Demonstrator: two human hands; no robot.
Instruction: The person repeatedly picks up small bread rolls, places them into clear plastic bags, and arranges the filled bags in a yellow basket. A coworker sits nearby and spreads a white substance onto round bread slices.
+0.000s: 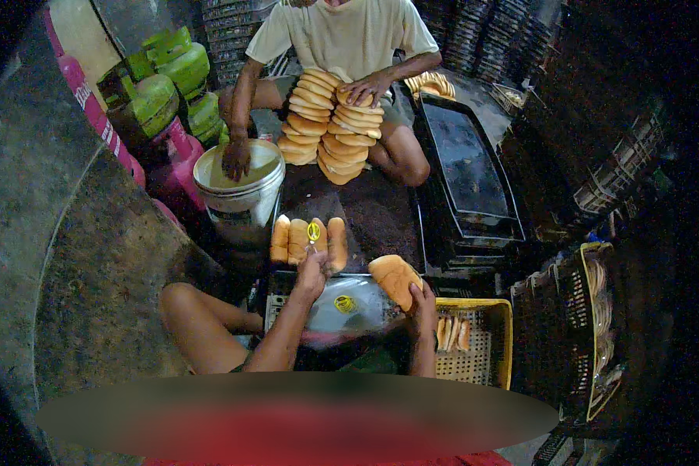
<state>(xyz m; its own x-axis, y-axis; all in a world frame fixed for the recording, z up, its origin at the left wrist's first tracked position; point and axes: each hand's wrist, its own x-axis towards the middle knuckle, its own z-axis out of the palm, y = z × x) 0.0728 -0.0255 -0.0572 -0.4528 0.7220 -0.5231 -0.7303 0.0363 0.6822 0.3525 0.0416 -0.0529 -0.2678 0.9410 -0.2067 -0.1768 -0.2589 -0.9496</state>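
My left hand (313, 278) pinches the end of what looks like a clear plastic bag (313, 232) with a yellow print, held over a row of several elongated bread rolls (338, 244). The rolls lie side by side on the near left of a dark tray (378, 224). In my right hand (422, 303) is a golden-brown piece of bread (395, 278), gripped at its lower right side. Between my forearms lies a stack of clear plastic bags (349, 320), also with a yellow print. It is unclear whether any film covers the bread in my right hand.
Opposite sits a person (349, 41), one hand on stacked buns (343, 151), the other in a white bucket (239, 195). Black trays (472, 169) stand right of the work surface. A yellow crate (504, 343) with bread is at my right. Green gas cylinders (189, 70) stand far left.
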